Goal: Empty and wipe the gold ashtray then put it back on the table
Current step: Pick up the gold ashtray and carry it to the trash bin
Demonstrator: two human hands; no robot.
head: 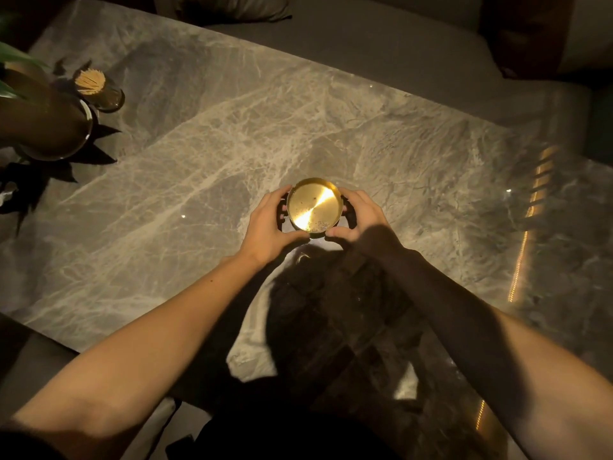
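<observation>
Where both bare forearms reach in from the near edge, a dark shadow lies across the near part of the marble surface (331, 134). Left hand (268, 224) and right hand (360, 217) are cupped around the gold ashtray (313, 204), one on each side: thumbs at its near rim, fingers curled round the left and right walls, both hands closed on it. Ashtray sits mid-surface, slightly right of centre; whether it rests on the marble or is lifted just clear, cannot tell. Round dish, so no long axis; open mouth faces up, toward the camera. Bright streak of light across its floor; small dark specks gathered near the near rim. Far left: a toothpick holder (90, 82), full, just beside a dark plant pot (43, 127) with green leaves. Beyond the far edge, a grey cushioned seat (381, 51).
</observation>
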